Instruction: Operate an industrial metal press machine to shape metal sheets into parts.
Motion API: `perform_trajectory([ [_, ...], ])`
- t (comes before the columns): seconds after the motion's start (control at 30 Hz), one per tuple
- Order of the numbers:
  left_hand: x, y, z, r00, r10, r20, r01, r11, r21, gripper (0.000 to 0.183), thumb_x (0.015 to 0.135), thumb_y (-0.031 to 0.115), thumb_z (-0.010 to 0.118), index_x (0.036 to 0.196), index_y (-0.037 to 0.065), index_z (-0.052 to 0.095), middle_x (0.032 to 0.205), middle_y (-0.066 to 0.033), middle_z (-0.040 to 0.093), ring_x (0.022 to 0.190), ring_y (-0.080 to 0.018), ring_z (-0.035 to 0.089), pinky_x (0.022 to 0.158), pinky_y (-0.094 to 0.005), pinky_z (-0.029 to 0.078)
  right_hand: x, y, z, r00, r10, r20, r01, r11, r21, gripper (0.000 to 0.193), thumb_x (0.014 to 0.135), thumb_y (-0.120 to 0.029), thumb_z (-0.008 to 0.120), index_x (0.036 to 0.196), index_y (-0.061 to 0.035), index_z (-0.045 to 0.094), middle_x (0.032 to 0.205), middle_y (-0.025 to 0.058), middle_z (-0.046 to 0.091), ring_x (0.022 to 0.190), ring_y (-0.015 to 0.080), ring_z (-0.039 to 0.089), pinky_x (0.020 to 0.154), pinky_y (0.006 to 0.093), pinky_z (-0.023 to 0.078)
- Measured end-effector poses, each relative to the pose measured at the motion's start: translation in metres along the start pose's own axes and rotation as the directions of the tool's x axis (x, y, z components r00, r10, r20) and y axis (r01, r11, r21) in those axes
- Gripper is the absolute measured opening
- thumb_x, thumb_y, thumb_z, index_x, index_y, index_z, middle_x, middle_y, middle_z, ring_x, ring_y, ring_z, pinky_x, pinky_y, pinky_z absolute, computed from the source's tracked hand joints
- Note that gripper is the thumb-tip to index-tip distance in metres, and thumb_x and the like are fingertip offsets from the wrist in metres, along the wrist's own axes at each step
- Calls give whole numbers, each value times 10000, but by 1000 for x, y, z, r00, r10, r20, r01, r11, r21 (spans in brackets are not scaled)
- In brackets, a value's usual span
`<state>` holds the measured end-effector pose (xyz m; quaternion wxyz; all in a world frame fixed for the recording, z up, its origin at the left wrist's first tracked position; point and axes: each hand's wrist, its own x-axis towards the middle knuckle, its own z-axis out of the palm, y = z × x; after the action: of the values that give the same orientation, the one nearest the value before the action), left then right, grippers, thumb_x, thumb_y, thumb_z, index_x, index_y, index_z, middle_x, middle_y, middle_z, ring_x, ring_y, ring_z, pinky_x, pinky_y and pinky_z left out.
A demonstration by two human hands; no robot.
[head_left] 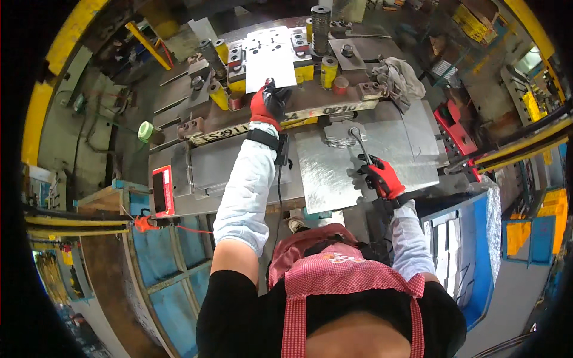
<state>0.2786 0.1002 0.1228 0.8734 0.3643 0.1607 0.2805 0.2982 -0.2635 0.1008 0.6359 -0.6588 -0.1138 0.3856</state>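
Observation:
My left hand [271,104], in a red and black glove, reaches forward with its fingers closed on the near edge of a bright flat metal sheet [270,67]. That sheet lies over the press die [304,73], which has yellow blocks and upright posts. My right hand [382,178], gloved alike, is wrapped round a thin metal rod tool [362,143] with a round end. The round end rests at an irregular cut metal piece [341,135], above a larger shiny metal sheet [334,173] on the bench's near right. Whether the tool grips the piece cannot be seen.
Coil-spring posts [320,31] rise from the die. A grey rag [399,79] lies at its right. A red-framed dark tablet-like thing [162,190] sits at the bench's left edge. A blue bin [477,250] stands by my right arm, and a cable [279,200] hangs from my left wrist.

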Motion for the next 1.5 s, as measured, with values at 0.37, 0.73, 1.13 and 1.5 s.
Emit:
perform_trajectory([
  [0.37, -133, 172, 14, 946, 292, 140, -258, 418, 871, 298, 707, 41, 593, 1005, 29, 609, 778, -39, 590, 626, -103, 520, 537, -233, 406, -57, -83, 7, 936, -348, 55, 347, 882, -318, 540, 737, -24, 589, 1254, -50, 436, 739, 7, 556, 511, 60, 461, 502, 213, 394],
  [0.73, -69, 144, 3, 678, -379, 630, -641, 114, 759, 222, 805, 164, 552, 977, 49, 632, 1065, -81, 579, 1013, -213, 498, 901, -313, 372, -38, -70, 48, 856, -33, 517, 83, 994, -74, 681, 730, -80, 641, 1339, -73, 336, 969, -50, 544, 706, 32, 409, 675, 182, 364],
  [1.13, -123, 59, -48, 818, -323, 475, 359, 933, 17, 613, 889, 513, 327, 1281, 45, 385, 1164, -128, 539, 966, -261, 581, 845, -411, 459, 68, -156, 111, 878, -267, 397, 172, 950, 260, 417, 834, -107, 542, 1235, -48, 448, 841, -30, 527, 698, 36, 478, 589, 174, 380],
  [1.5, -81, 16, 3, 957, -221, 188, 264, 932, -249, 497, 912, 368, 344, 1130, -54, 494, 942, -192, 615, 829, -282, 629, 742, -406, 532, 170, -152, 118, 868, -276, 414, 316, 948, -29, 204, 831, -186, 588, 992, -61, 567, 802, -29, 541, 649, 30, 468, 563, 193, 386],
])
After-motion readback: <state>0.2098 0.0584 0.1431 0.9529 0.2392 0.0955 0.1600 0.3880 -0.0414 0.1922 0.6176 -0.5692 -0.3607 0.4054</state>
